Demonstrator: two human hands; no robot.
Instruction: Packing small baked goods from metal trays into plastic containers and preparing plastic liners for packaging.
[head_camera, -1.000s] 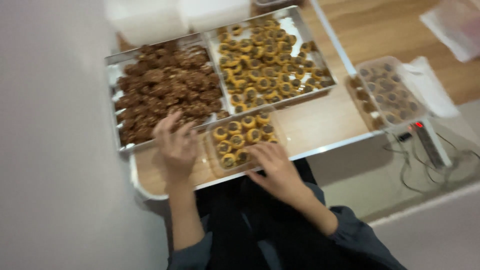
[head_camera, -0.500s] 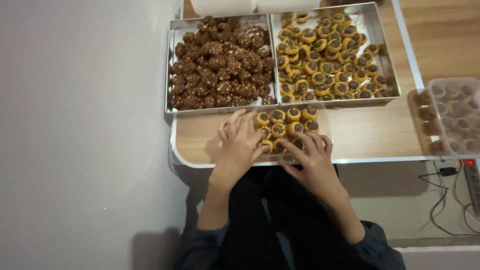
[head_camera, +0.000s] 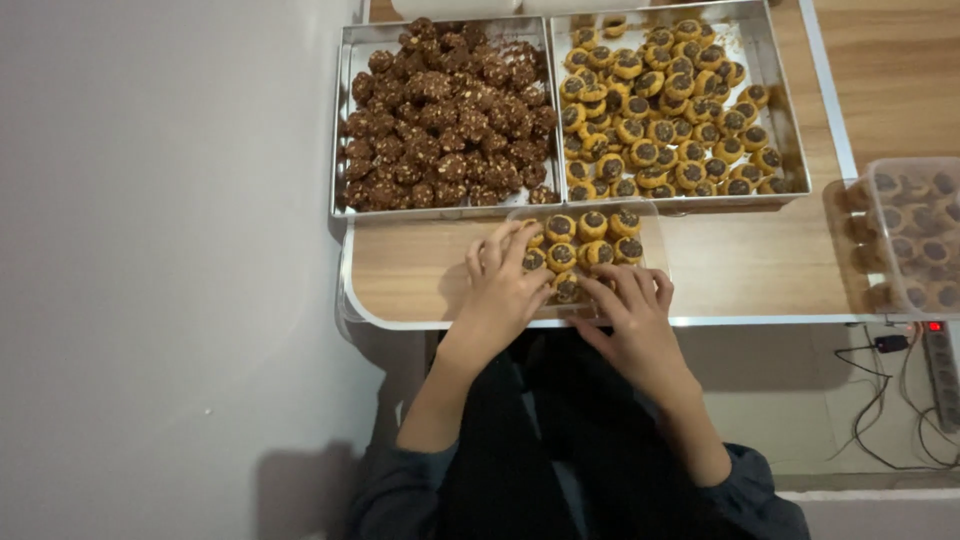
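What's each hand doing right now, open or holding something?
Left hand: open, fingers spread on the left side of the clear cookie box.
Right hand: open, fingertips at the box's near edge; no grasp can be made out.

Wooden bench (head_camera: 760, 265) serves as landmark. At its far edge, two metal trays stand side by side and touching: the left tray (head_camera: 345, 130) is heaped with dark chocolate clusters (head_camera: 445, 110), the right tray (head_camera: 785, 120) holds round golden cookies with dark centres (head_camera: 665, 110). At the bench's right end sits a clear lidded box of cookies (head_camera: 905, 235). Below that end, a power strip (head_camera: 940, 365) with cables lies on the floor.
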